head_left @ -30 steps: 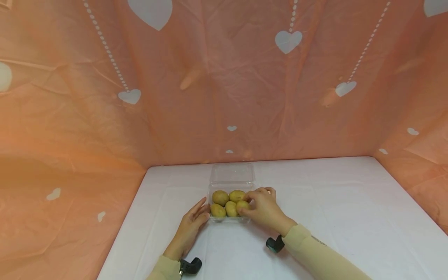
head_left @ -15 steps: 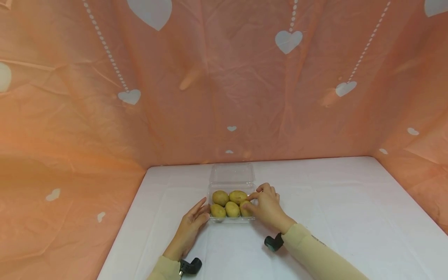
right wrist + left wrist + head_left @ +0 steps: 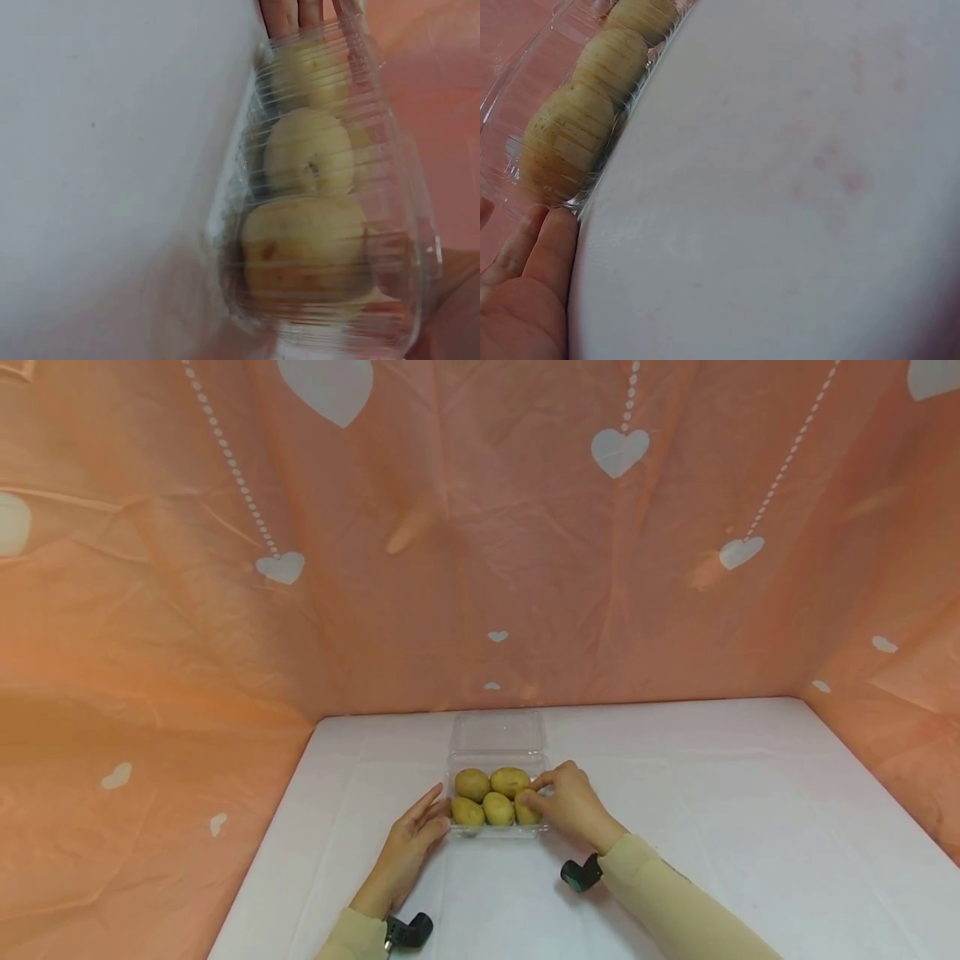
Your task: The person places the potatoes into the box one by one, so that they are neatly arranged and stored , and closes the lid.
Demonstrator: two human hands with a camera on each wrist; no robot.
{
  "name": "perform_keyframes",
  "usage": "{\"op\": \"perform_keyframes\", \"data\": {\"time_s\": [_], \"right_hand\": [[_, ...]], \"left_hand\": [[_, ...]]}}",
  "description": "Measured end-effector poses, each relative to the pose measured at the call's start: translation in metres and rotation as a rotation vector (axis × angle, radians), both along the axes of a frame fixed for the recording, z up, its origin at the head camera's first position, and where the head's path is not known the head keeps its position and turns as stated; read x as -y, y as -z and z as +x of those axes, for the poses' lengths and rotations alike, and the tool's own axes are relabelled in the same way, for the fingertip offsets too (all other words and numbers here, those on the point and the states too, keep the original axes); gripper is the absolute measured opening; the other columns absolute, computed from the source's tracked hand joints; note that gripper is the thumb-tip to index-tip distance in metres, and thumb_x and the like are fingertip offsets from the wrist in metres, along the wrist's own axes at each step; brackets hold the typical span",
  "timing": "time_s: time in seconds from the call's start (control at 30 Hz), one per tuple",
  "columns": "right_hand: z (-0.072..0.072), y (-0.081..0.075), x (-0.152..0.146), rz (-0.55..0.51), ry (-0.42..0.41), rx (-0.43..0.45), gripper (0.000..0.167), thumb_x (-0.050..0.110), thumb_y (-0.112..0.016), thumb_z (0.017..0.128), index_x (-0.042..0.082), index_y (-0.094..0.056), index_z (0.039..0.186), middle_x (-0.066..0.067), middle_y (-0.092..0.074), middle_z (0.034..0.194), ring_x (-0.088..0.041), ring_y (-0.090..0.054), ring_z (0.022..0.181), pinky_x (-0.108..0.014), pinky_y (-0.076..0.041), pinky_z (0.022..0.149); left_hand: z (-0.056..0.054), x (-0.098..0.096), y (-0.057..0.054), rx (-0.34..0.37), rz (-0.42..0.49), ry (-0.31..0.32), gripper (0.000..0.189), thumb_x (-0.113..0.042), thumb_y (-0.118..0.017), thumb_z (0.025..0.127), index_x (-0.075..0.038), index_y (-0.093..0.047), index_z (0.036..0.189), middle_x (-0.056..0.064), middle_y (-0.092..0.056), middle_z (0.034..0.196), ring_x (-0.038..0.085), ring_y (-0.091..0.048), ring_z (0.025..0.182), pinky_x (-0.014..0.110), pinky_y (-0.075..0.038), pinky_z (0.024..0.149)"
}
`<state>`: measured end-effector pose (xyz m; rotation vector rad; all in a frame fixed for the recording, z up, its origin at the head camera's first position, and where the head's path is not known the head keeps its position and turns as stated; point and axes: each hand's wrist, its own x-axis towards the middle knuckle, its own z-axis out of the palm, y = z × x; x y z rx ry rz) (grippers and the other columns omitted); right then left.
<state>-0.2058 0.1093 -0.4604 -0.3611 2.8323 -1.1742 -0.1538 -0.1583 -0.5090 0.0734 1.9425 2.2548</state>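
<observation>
A hinged clear plastic box [image 3: 498,832] sits on the table with its lid [image 3: 497,731] folded back. Inside lie several yellow oval fruits that look like small mangoes, two in the back row and three in front. My left hand [image 3: 408,843] rests against the box's left side, fingers fairly straight; in the left wrist view the fingertips [image 3: 559,225] reach its corner beside a mango [image 3: 568,139]. At the front right corner, my right hand [image 3: 576,803] reaches over the wall and pinches the right-hand mango [image 3: 528,808] between thumb and forefinger. The right wrist view shows that mango [image 3: 304,247] through ribbed plastic.
The table has a white cover [image 3: 712,793]. Orange cloth [image 3: 480,568] with white hearts hangs behind it and along both sides. A black wrist camera [image 3: 408,931] is on the left wrist, another camera [image 3: 581,874] on the right.
The front right mango has shifted right, against the box's right end, with my right hand's fingers on it. The right hand has moved slightly right; my left hand stays put.
</observation>
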Motion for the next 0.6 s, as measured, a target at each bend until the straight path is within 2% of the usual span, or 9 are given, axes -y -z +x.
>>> {"op": "perform_keyframes", "data": {"time_s": [0.3, 0.6], "right_hand": [[0.0007, 0.0039, -0.0004, -0.086, 0.029, -0.020, 0.021, 0.029, -0.080, 0.080, 0.010, -0.074, 0.089, -0.009, -0.058, 0.100, -0.024, -0.054, 0.095, -0.046, -0.046, 0.085], [0.0000, 0.0046, -0.0058, -0.150, 0.054, -0.006, 0.040, 0.034, -0.079, 0.080, 0.008, -0.070, 0.108, -0.012, -0.058, 0.111, -0.027, -0.058, 0.100, -0.044, -0.049, 0.085]], "left_hand": [[0.0002, -0.0005, -0.0009, 0.007, 0.001, -0.006, 0.064, -0.012, -0.061, 0.094, -0.009, -0.032, 0.151, 0.023, -0.035, 0.149, 0.032, -0.029, 0.139, 0.041, -0.030, 0.110], [0.0007, 0.0000, -0.0030, 0.017, 0.000, -0.011, 0.065, -0.013, -0.062, 0.094, -0.010, -0.032, 0.151, 0.022, -0.036, 0.148, 0.032, -0.030, 0.139, 0.044, -0.029, 0.111]]}}
